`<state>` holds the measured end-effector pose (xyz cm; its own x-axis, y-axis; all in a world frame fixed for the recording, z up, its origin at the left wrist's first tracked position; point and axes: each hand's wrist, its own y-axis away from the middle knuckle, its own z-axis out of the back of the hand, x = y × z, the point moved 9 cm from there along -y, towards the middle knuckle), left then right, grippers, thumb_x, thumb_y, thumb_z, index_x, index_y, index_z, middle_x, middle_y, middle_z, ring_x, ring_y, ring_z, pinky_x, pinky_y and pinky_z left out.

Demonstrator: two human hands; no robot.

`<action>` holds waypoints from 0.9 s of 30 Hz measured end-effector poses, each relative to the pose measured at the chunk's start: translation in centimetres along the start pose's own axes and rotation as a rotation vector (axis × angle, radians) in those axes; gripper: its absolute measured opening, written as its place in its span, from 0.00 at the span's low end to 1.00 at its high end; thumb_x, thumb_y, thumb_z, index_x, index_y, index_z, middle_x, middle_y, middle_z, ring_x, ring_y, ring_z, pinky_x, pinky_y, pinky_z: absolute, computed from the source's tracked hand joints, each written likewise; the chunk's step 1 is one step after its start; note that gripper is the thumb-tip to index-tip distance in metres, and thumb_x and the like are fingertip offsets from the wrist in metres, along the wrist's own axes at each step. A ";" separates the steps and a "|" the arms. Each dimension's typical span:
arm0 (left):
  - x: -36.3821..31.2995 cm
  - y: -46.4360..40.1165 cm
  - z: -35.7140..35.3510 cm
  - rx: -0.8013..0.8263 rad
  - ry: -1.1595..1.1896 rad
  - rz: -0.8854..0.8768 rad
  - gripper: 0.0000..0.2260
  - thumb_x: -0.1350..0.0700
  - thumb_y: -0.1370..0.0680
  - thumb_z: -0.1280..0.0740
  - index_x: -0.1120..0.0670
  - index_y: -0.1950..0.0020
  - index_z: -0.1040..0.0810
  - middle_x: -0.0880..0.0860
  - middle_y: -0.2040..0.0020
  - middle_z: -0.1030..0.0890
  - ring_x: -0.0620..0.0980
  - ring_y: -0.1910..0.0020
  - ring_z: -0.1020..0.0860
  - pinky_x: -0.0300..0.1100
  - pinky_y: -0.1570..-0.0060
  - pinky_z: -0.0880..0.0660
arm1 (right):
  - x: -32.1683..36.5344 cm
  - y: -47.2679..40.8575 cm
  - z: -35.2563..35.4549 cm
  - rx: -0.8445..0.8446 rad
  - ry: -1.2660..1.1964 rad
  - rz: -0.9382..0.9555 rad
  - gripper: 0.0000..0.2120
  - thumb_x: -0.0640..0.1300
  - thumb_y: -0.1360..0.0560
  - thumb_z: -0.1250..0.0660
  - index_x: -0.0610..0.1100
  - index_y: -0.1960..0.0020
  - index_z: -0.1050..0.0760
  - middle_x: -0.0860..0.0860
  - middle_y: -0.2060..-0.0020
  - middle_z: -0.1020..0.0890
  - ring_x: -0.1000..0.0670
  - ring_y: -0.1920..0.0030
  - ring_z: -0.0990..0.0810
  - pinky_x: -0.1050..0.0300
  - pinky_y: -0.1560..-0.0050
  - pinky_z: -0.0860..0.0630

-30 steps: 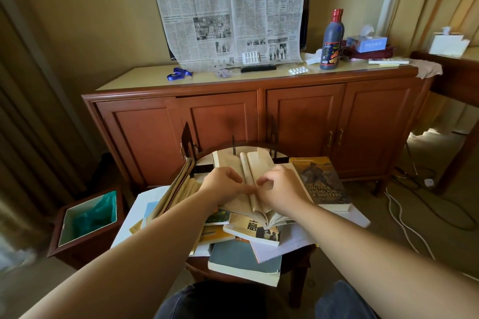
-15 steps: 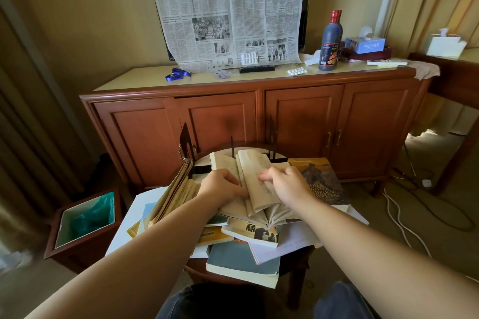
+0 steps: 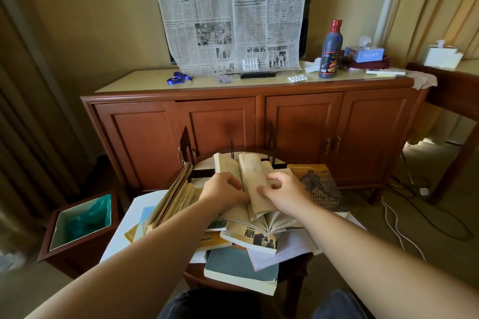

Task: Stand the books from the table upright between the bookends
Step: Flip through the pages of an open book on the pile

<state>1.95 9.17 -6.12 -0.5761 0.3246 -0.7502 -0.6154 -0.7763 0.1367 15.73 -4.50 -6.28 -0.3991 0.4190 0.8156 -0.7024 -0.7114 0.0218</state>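
An open paperback (image 3: 252,169) with yellowed pages lies on a heap of books on the small round table (image 3: 197,276). My left hand (image 3: 224,190) grips its left half. My right hand (image 3: 283,193) pinches a sheaf of pages and bends it over toward the left. Black bookend uprights (image 3: 186,141) stand at the table's far side; another thin upright (image 3: 272,142) rises behind the open book. Several books (image 3: 172,198) lean against the left bookend. A brown writers' handbook (image 3: 320,186) lies flat on the right. A grey-blue book (image 3: 239,267) overhangs the near edge.
A wooden sideboard (image 3: 259,122) stands right behind the table, holding a dark bottle (image 3: 329,50), a tissue box (image 3: 364,54), a remote and pill strips. A newspaper (image 3: 228,13) hangs above it. A waste bin (image 3: 80,226) sits on the floor at left; cables (image 3: 404,217) trail at right.
My right hand has lifted a sheaf of pages and turned it leftward, so the book's pages now arch up. My left hand has stayed on the left half.
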 end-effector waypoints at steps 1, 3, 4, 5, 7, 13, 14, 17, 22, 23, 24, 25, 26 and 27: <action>0.0 0.0 0.0 0.002 0.001 0.000 0.14 0.51 0.32 0.18 0.48 0.51 0.18 0.47 0.49 0.21 0.46 0.54 0.21 0.39 0.63 0.25 | 0.1 0.0 -0.1 0.010 0.011 0.001 0.27 0.57 0.26 0.24 0.52 0.30 0.24 0.53 0.43 0.19 0.51 0.45 0.20 0.58 0.50 0.27; 0.1 0.1 0.0 0.005 0.001 0.001 0.14 0.51 0.32 0.18 0.48 0.50 0.18 0.48 0.49 0.21 0.46 0.54 0.21 0.39 0.64 0.25 | 0.2 0.1 -0.2 0.017 0.040 0.017 0.28 0.57 0.27 0.24 0.55 0.30 0.25 0.55 0.45 0.19 0.52 0.47 0.20 0.60 0.54 0.27; 0.1 0.2 0.1 0.005 -0.002 0.003 0.15 0.51 0.32 0.17 0.48 0.50 0.18 0.47 0.50 0.21 0.46 0.55 0.22 0.38 0.64 0.25 | 0.1 0.1 0.0 0.011 0.058 0.022 0.28 0.55 0.28 0.24 0.56 0.29 0.26 0.55 0.45 0.19 0.52 0.47 0.20 0.60 0.55 0.27; 0.2 0.3 0.2 0.004 -0.007 0.010 0.16 0.50 0.32 0.17 0.48 0.49 0.19 0.47 0.50 0.22 0.46 0.55 0.22 0.38 0.64 0.25 | 0.1 0.1 0.2 -0.001 0.079 0.026 0.28 0.53 0.28 0.24 0.56 0.29 0.26 0.55 0.44 0.19 0.52 0.47 0.20 0.60 0.56 0.26; 0.5 0.4 0.3 0.002 -0.027 0.015 0.18 0.49 0.33 0.16 0.48 0.49 0.19 0.46 0.51 0.22 0.45 0.55 0.22 0.38 0.64 0.26 | -0.2 0.4 0.6 -0.026 0.135 0.026 0.27 0.47 0.29 0.25 0.56 0.31 0.26 0.55 0.44 0.19 0.51 0.49 0.20 0.59 0.57 0.25; 0.7 0.9 0.6 -0.024 -0.150 0.009 0.27 0.44 0.34 0.17 0.46 0.40 0.24 0.49 0.43 0.28 0.44 0.56 0.26 0.37 0.66 0.30 | -0.1 1.3 -0.2 -0.079 0.295 0.054 0.22 0.38 0.25 0.31 0.52 0.36 0.35 0.52 0.52 0.23 0.51 0.61 0.27 0.58 0.70 0.39; 0.7 1.0 0.6 -0.037 -0.177 -0.005 0.29 0.43 0.33 0.18 0.45 0.37 0.25 0.49 0.41 0.30 0.44 0.56 0.27 0.36 0.65 0.30 | 0.3 1.4 -0.6 -0.095 0.321 0.087 0.24 0.36 0.25 0.32 0.52 0.35 0.35 0.51 0.49 0.22 0.51 0.59 0.27 0.58 0.69 0.39; 0.8 1.2 0.2 -0.048 -0.229 -0.035 0.33 0.44 0.30 0.21 0.45 0.29 0.31 0.50 0.39 0.34 0.47 0.52 0.26 0.40 0.57 0.25 | 1.7 1.6 -1.7 -0.116 0.340 0.138 0.23 0.34 0.26 0.34 0.52 0.35 0.35 0.51 0.45 0.22 0.48 0.53 0.24 0.55 0.61 0.30; 2.1 0.6 -0.8 0.019 -0.111 0.017 0.35 0.46 0.25 0.25 0.47 0.23 0.38 0.56 0.29 0.32 0.53 0.44 0.26 0.44 0.49 0.23 | 3.5 1.7 -3.3 -0.011 0.355 0.201 0.16 0.47 0.25 0.32 0.48 0.39 0.27 0.52 0.48 0.22 0.46 0.48 0.23 0.48 0.51 0.22; 2.6 0.8 -1.3 0.051 -0.104 0.045 0.34 0.45 0.24 0.27 0.46 0.22 0.39 0.57 0.28 0.34 0.54 0.44 0.25 0.44 0.50 0.23 | 3.4 1.8 -3.6 0.014 0.362 0.208 0.13 0.48 0.25 0.33 0.48 0.40 0.26 0.51 0.49 0.22 0.46 0.50 0.23 0.48 0.51 0.21; 3.3 0.9 -1.8 0.075 -0.116 0.073 0.33 0.44 0.23 0.29 0.45 0.21 0.40 0.58 0.27 0.37 0.55 0.43 0.24 0.45 0.49 0.21 | 3.2 1.9 -3.9 0.035 0.370 0.204 0.12 0.49 0.24 0.34 0.48 0.42 0.25 0.51 0.50 0.21 0.46 0.51 0.22 0.47 0.51 0.20; 4.1 1.0 -2.4 0.097 -0.148 0.100 0.32 0.41 0.22 0.30 0.42 0.21 0.40 0.59 0.26 0.39 0.57 0.42 0.23 0.48 0.45 0.20 | 2.8 2.1 -4.1 0.046 0.372 0.198 0.13 0.50 0.24 0.35 0.47 0.41 0.24 0.51 0.50 0.21 0.47 0.51 0.22 0.47 0.51 0.20; 4.9 0.9 -2.9 0.108 -0.176 0.122 0.31 0.40 0.22 0.32 0.40 0.22 0.39 0.60 0.26 0.39 0.59 0.41 0.23 0.50 0.42 0.20 | 2.5 2.2 -4.2 0.051 0.373 0.191 0.15 0.51 0.23 0.36 0.47 0.39 0.23 0.52 0.49 0.20 0.48 0.51 0.21 0.48 0.51 0.20; 5.3 0.9 -3.1 0.112 -0.189 0.135 0.29 0.39 0.22 0.34 0.38 0.22 0.38 0.60 0.26 0.39 0.59 0.40 0.23 0.51 0.41 0.20 | 2.3 2.3 -4.3 0.050 0.369 0.190 0.16 0.52 0.22 0.36 0.48 0.37 0.23 0.52 0.49 0.20 0.48 0.51 0.21 0.49 0.51 0.20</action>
<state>0.01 8.53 -12.00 -0.7411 0.3252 -0.5874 -0.5754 -0.7584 0.3061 10.64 -2.75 -6.88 -0.7097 0.4454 0.5458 -0.5701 -0.8183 -0.0734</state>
